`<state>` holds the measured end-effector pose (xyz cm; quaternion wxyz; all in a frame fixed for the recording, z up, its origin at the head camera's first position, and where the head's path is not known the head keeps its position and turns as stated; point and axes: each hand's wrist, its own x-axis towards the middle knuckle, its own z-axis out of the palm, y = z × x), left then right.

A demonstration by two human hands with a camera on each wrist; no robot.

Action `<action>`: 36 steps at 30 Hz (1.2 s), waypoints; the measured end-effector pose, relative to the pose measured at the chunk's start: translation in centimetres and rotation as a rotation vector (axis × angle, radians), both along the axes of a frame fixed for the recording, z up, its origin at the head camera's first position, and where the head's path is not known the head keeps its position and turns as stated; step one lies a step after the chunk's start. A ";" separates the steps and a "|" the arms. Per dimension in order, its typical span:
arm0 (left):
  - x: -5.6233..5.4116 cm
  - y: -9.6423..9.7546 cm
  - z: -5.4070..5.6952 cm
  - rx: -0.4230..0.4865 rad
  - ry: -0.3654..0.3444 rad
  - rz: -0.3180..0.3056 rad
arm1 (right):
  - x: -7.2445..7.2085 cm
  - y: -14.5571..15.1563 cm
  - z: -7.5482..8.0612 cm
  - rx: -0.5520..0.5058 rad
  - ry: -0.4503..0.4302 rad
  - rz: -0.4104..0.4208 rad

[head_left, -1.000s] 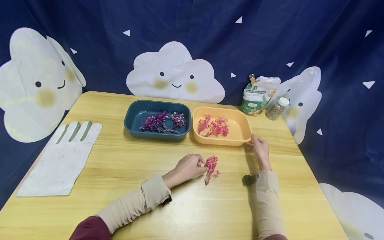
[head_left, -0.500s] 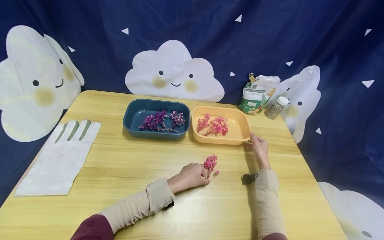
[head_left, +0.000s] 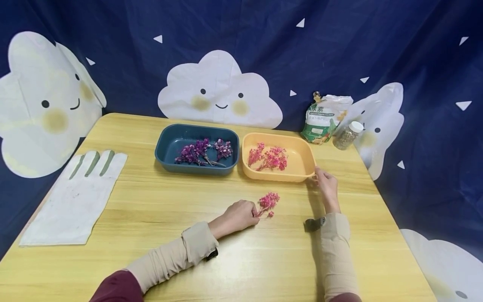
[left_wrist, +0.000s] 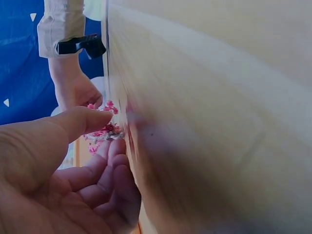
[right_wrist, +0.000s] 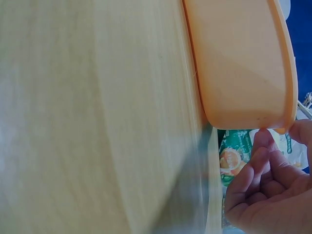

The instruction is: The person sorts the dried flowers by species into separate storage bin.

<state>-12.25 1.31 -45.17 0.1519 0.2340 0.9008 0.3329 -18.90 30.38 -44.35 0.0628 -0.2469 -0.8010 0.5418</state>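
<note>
In the head view my left hand pinches the stems of a pink dried flower sprig, low over the table. The left wrist view shows thumb and fingertips at the stems, with pink blossoms partly hidden behind the thumb. My right hand grips the near right corner of the orange plastic basin. Seen from the right wrist, the thumb is at the rim and the fingertips lie below it. Pink flower sprigs lie inside this basin, towards its left side.
Left of the orange basin stands a dark blue basin with purple flower sprigs. A white glove with green stripes lies at the table's left. At the back right are a green and white bag and a white-lidded jar.
My left hand has closed on the pink sprig's stems, and the sprig has tilted so its blossoms lean right. The right hand has stayed at the basin's corner.
</note>
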 end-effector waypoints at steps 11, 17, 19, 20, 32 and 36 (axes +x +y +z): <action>-0.7 0.0 0.2 0.170 0.016 0.011 | 0.2 0.0 0.0 -0.006 -0.007 0.007; -1.5 0.1 1.1 0.220 0.040 0.016 | 0.1 0.0 0.1 -0.006 0.004 0.008; -1.8 0.1 1.5 0.235 0.057 0.026 | 0.1 0.0 0.1 -0.004 0.007 0.006; -1.9 0.1 1.7 0.246 0.063 0.033 | 0.1 0.0 0.0 -0.005 0.008 0.004; -3.9 -0.6 2.7 0.373 0.089 0.117 | 0.0 0.0 -0.1 -0.010 0.004 -0.001; -4.5 -0.5 2.8 0.405 0.105 0.133 | 0.0 0.0 -0.1 -0.012 -0.001 0.001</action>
